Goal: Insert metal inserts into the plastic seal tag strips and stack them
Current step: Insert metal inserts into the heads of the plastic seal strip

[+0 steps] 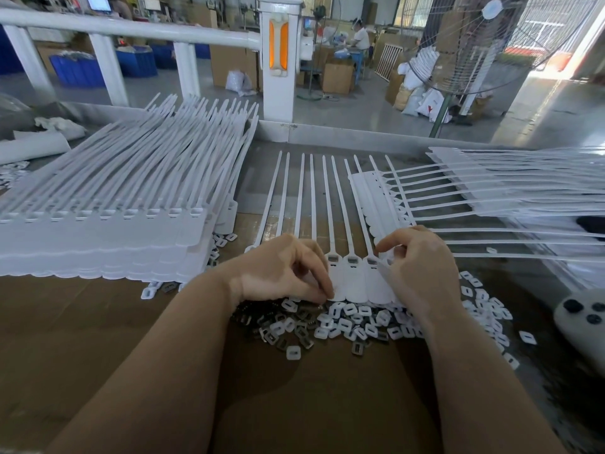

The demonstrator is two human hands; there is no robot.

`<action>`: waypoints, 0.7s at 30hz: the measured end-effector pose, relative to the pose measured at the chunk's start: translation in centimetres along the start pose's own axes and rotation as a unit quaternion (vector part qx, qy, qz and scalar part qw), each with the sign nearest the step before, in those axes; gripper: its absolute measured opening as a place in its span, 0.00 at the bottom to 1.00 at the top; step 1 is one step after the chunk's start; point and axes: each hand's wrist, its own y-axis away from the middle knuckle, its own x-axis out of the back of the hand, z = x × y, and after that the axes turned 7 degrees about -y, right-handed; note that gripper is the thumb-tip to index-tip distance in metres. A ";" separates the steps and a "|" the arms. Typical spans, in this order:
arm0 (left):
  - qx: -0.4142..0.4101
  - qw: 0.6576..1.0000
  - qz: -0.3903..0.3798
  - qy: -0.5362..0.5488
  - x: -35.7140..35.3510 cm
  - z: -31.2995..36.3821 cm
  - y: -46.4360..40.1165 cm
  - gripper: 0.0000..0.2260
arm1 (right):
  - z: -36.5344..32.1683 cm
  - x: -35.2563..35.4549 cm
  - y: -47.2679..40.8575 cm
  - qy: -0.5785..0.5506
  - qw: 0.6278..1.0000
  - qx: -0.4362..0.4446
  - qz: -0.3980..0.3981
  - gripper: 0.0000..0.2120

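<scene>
Two big stacks flank you: the finished stack of seal tag strips (108,204) on your left, tails running away and right, and the supply stack (510,188) on your right, tails fanned out to the right. Between them lies the working strip (327,224), ten tails by my count, long axis pointing straight away from you, tag heads toward you.

Three heads are visible between your hands, each showing a dark metal insert (352,259) in its slot; the rest are covered.

Loose inserts and white caps (347,322) lie heaped just below the heads, too many to count.

Your left hand (281,270) sits over the left heads, fingertips pinched at the tag edge; I can't tell what's in them. Your right hand (415,267) has curled fingers gripping the rightmost tag. Next open slot is probably nearer your left.
</scene>
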 end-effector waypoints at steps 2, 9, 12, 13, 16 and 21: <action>-0.003 1.000 -0.019 -0.017 0.0 -0.2 0.1 0.06 | 0.2 -0.1 0.0 -0.005 1.000 0.002 0.005 0.10; -0.006 0.998 -0.017 -0.053 -0.2 -0.4 0.0 0.06 | 0.3 -0.3 -0.2 -0.022 1.000 0.003 0.005 0.11; -0.006 0.998 -0.012 -0.060 -0.3 -0.3 -0.1 0.05 | 0.3 -0.3 -0.3 -0.037 0.999 -0.003 0.003 0.12; -0.008 0.998 -0.012 -0.063 -0.4 -0.2 -0.1 0.05 | 0.3 -0.3 -0.3 -0.043 0.999 -0.006 0.002 0.12; -0.012 0.997 -0.014 -0.069 -0.4 -0.1 -0.1 0.06 | 0.5 -0.5 -0.4 -0.057 0.998 -0.011 0.001 0.12; -0.018 0.997 -0.044 -0.066 -0.2 0.1 0.2 0.06 | 0.7 -0.6 -0.6 -0.079 0.997 -0.016 0.000 0.12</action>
